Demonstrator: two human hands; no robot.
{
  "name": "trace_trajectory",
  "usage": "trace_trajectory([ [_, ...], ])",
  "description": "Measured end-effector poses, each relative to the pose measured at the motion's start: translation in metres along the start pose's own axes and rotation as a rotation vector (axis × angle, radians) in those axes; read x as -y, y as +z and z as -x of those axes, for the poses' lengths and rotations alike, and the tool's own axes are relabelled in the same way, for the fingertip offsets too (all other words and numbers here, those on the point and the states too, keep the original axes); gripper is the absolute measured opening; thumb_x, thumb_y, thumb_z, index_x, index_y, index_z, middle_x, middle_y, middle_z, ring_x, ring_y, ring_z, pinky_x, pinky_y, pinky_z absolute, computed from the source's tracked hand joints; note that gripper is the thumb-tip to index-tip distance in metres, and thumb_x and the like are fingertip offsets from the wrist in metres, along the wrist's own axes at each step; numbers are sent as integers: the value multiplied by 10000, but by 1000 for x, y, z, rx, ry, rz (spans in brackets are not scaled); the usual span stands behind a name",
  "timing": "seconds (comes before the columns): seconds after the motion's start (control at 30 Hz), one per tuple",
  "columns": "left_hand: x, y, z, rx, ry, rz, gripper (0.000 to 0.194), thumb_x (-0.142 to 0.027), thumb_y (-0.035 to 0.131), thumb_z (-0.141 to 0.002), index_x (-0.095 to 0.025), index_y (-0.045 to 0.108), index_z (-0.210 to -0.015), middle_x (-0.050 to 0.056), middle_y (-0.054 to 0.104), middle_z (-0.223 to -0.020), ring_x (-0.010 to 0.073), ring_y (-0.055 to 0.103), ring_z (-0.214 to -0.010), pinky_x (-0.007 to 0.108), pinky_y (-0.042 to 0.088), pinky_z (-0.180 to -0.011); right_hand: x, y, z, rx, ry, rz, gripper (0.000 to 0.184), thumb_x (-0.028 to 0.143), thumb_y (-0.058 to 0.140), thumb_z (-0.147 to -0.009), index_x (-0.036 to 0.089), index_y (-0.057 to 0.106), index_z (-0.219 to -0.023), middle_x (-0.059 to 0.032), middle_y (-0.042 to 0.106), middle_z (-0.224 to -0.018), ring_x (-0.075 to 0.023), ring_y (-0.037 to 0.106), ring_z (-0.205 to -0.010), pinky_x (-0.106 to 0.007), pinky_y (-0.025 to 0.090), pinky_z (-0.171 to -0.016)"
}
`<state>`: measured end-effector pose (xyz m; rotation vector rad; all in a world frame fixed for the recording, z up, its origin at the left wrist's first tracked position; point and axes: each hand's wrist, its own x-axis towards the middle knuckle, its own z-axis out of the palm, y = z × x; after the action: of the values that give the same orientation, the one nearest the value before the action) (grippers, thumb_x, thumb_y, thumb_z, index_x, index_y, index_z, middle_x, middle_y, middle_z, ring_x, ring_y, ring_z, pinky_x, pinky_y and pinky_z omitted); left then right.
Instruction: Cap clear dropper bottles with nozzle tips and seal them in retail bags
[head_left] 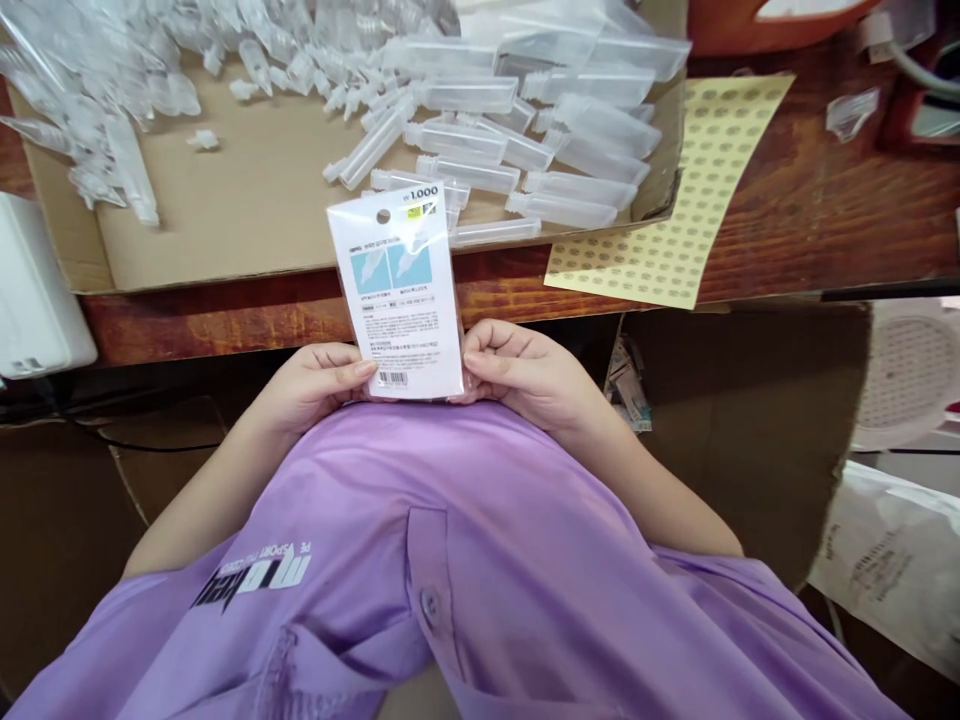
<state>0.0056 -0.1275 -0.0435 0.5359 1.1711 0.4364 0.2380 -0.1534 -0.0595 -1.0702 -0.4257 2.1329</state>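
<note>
A white printed package (412, 330) with a hang hole, two blue pictures and a barcode stands nearly upright in front of my body. My left hand (322, 378) pinches its lower left edge between thumb and fingers. On the opposite side, my right hand (517, 362) grips the lower right edge. The printed face is towards me; what lies behind it is hidden. Just beyond its top, clear plastic tubes (469, 175) lie in a shallow cardboard box (225, 240).
Small clear caps and nozzles (300, 75) fill the box's far left. A yellow sticker sheet (667, 200) lies at the right on the wooden table (787, 150). A white device (37, 285) stands at the left edge. Cardboard (735, 400) is below the table at right.
</note>
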Motion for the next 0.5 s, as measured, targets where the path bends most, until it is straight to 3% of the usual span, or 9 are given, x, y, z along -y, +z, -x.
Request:
trace_trajectory([
  [0.13, -7, -4, -3, 174, -39, -24, 254, -311, 847, -677, -164, 798, -878, 119, 790, -880, 248, 756, -798, 343, 603, -781, 2, -3, -1, 224, 7, 38, 249, 345, 811, -725, 170, 635, -736, 6, 689, -651, -109, 654, -579, -241, 572, -613],
  [0.23, -16, -1, -5, 324, -32, -102, 303, -292, 820, -726, -203, 785, -1013, 113, 777, -1041, 271, 746, -944, 389, 590, -881, 2, -4, -4, 327, -144, 156, 168, 294, 790, -740, 189, 661, -715, 0, 698, -730, -133, 677, -705, -295, 585, -713],
  [0.33, -27, 8, -8, 537, -66, -134, 211, -297, 775, -769, -200, 799, -955, 121, 777, -1030, 285, 744, -961, 414, 583, -904, 5, -7, -2, 407, -330, 187, 151, 292, 790, -735, 206, 680, -679, -3, 679, -786, -145, 673, -776, -316, 584, -743],
  [0.43, -42, 23, -13, 796, -78, -259, 253, -236, 757, -761, -226, 785, -1012, 114, 774, -1054, 283, 731, -1015, 400, 573, -920, 19, -22, 18, 381, -493, 326, 160, 344, 772, -756, 228, 687, -686, -12, 669, -820, -162, 677, -800, -339, 591, -746],
  [0.5, -54, 34, -17, 917, -10, -444, 451, -163, 746, -741, -261, 722, -1181, 99, 737, -1182, 263, 697, -1111, 367, 546, -965, 34, -39, 47, 265, -602, 542, 200, 394, 739, -787, 238, 672, -683, -30, 681, -873, -192, 688, -852, -362, 599, -746],
])
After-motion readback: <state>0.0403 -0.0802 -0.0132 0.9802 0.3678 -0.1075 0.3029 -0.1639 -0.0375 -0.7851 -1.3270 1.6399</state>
